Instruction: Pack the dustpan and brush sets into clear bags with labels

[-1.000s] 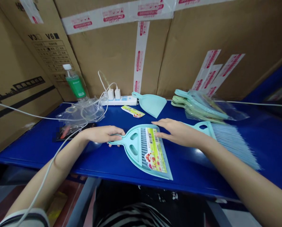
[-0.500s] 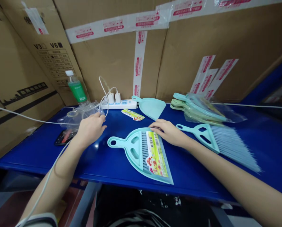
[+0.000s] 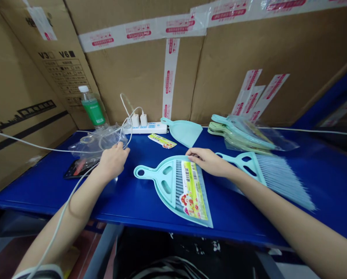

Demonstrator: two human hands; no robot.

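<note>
A light-blue dustpan [image 3: 161,198] lies in front of me with its handle to the left. Nested in it is a small brush [image 3: 170,169], and a yellow-green printed card [image 3: 194,190] covers part of the bristles. My right hand [image 3: 206,161] is closed at the dustpan's far rim, its fingertips gripping the edge. My left hand [image 3: 115,159] has curled fingers beside crumpled clear plastic bags [image 3: 87,143] and a white cable [image 3: 125,133]; whatever lies inside the fingers is hidden. Partly behind my right forearm, a second blue brush [image 3: 280,178] rests on the table.
Along the back stand a green-labelled bottle [image 3: 92,108], a power strip [image 3: 152,128] with chargers, a loose card [image 3: 161,141] and another dustpan [image 3: 185,132]. Bagged sets [image 3: 243,133] lie at the back right. A phone [image 3: 78,168] sits left. Cardboard [image 3: 138,77] walls the blue table [image 3: 126,205].
The dustpan with its brush and card has shifted slightly to the right, its far rim still at my right hand. My left hand has come slightly nearer to me.
</note>
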